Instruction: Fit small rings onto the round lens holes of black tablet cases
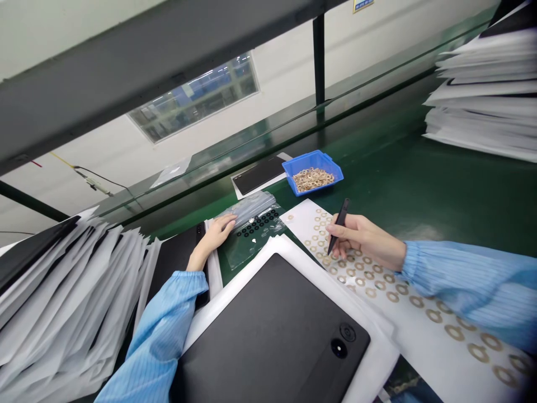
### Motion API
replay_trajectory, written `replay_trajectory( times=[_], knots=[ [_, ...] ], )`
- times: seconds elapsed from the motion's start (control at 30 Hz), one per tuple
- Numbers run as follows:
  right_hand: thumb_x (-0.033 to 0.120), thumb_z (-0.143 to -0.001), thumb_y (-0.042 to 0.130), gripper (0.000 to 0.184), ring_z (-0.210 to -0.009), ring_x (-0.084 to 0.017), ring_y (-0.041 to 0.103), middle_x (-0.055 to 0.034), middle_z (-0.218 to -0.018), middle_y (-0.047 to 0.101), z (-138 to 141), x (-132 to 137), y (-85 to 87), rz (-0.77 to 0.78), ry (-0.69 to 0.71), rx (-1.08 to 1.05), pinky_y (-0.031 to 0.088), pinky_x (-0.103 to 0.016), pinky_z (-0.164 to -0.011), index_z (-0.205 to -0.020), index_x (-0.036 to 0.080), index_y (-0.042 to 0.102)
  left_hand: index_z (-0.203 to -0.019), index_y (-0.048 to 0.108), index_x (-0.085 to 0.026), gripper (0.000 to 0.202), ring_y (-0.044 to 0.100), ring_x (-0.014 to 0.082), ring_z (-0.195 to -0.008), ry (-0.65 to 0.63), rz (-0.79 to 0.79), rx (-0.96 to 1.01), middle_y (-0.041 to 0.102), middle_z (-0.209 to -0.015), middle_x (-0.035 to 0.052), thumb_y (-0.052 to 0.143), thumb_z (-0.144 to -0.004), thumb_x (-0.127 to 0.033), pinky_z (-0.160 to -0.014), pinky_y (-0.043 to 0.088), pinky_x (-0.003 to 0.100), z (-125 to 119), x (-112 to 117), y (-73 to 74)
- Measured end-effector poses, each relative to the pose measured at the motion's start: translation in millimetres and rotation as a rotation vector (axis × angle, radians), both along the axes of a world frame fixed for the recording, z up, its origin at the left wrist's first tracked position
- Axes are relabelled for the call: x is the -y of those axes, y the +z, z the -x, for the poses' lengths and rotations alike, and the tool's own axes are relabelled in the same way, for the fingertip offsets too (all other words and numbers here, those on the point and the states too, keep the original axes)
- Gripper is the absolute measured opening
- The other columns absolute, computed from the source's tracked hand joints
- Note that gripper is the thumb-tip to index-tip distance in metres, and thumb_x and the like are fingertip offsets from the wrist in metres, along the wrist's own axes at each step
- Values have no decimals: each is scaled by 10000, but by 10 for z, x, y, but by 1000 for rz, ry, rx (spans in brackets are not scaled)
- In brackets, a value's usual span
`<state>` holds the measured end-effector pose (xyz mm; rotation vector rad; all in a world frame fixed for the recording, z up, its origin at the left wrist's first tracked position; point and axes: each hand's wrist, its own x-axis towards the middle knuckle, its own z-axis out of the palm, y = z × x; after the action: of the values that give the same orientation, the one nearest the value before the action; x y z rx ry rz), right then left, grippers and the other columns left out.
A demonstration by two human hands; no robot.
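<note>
My left hand (217, 232) lies with fingers stretched out on the edge of a clear plastic sheet (245, 253) bearing rows of small black rings (255, 224). In my right hand (363, 238) is a pair of black tweezers (339, 226), tip pointing down over a white sheet (413, 338) dotted with tan rings (417, 301). Between my arms, in front of me, a black tablet back panel (268, 336) with a round camera lens rests on white wrapping sheets (380, 366).
Beyond the ring sheet stands a blue bin (312, 159) of loose tan rings. Behind my left hand lies another black panel (260, 174). Tall stacks of panels between white sheets rise at the left (84, 302) and far right (489, 95). A dark shelf beam (168, 61) crosses overhead.
</note>
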<state>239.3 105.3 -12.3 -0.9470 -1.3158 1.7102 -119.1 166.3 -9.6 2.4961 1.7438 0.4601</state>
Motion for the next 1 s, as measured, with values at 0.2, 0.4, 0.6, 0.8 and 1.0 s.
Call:
replay_trajectory(
  times=[0.2, 0.4, 0.6, 0.8, 1.0],
  knots=[
    [469, -619, 740, 415, -473, -110, 577, -15, -578, 613, -16, 47, 69, -21, -32, -8, 460, -210, -430, -690, 154, 478, -1138, 534, -159, 280, 557, 217, -1009, -9, 2, 11, 536, -1174, 86, 528, -898, -303, -849, 469, 426, 4, -22, -8],
    [481, -655, 701, 398, -420, -113, 561, 10, -519, 589, 20, 445, 287, -9, 65, 51, 458, -210, -372, -684, 172, 453, -1124, 543, -148, 277, 542, 232, -1047, -45, 16, 42, 541, -1174, 84, 534, -895, -302, -881, 446, 452, 43, -65, -15],
    [440, -719, 664, 366, -331, -95, 519, 40, -421, 554, 45, 828, 291, 111, 74, 84, 438, -184, -328, -702, 183, 404, -1123, 546, -146, 276, 528, 241, -1077, -68, 13, 39, 536, -1189, 86, 533, -895, -301, -904, 427, 468, 60, -62, -13],
    [447, -758, 621, 355, -301, -96, 526, 44, -402, 566, 65, 946, 149, 123, -40, 77, 422, -153, -302, -752, 197, 368, -1123, 547, -143, 278, 526, 243, -1080, -72, -2, 36, 535, -1191, 87, 537, -893, -300, -906, 424, 473, 37, -36, -3],
    [387, -789, 607, 319, -307, -86, 535, 75, -415, 561, 76, 969, 137, 91, -81, 2, 443, -142, -296, -767, 206, 345, -1119, 549, -142, 274, 527, 241, -1079, -83, -19, 27, 538, -1187, 87, 536, -894, -298, -907, 424, 473, 65, -57, -23]
  ],
)
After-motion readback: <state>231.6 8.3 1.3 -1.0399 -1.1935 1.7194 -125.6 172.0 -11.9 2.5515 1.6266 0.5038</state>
